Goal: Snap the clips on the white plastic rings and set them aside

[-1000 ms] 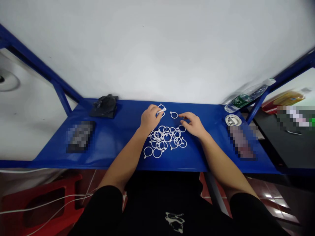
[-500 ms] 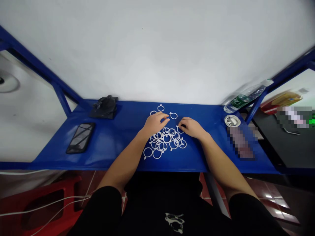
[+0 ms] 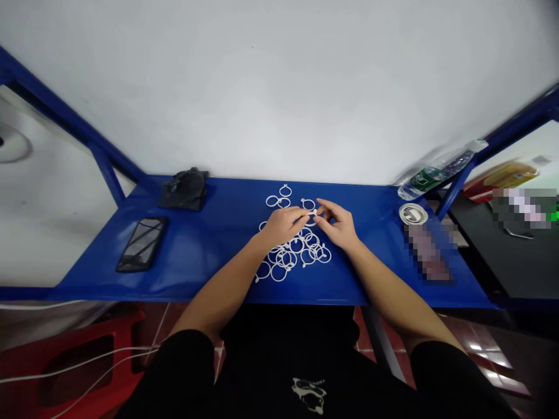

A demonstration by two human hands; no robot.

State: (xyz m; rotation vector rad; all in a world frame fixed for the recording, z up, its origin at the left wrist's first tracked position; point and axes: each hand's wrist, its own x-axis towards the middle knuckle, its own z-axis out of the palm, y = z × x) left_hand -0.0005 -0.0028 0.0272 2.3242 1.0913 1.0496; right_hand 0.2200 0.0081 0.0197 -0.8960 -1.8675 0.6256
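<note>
My left hand [image 3: 282, 226] reaches over the pile, its thumb and forefinger pinching a white plastic ring [image 3: 310, 224] with a small tab. From the other side, my right hand [image 3: 339, 226] meets it. The right thumb is at the ring's tab and the forefinger is lifted away; the other fingertips are partly hidden. Below the hands lies a loose pile of white rings [image 3: 286, 259], several overlapping. Behind the hands, another white ring [image 3: 308, 204] lies singly, and a small group of rings [image 3: 272, 201] rests further left.
The blue table [image 3: 209, 250] stands against a pale wall. On its left are a black phone [image 3: 142, 244] and a crumpled black bag [image 3: 186, 189]. To the right are a plastic bottle [image 3: 430, 177], a white tape roll [image 3: 413, 214] and a blurred-out item [image 3: 428, 253].
My right hand has moved left and away from me with a ring, and my left hand has moved right to meet it. The ring is now between both hands.
</note>
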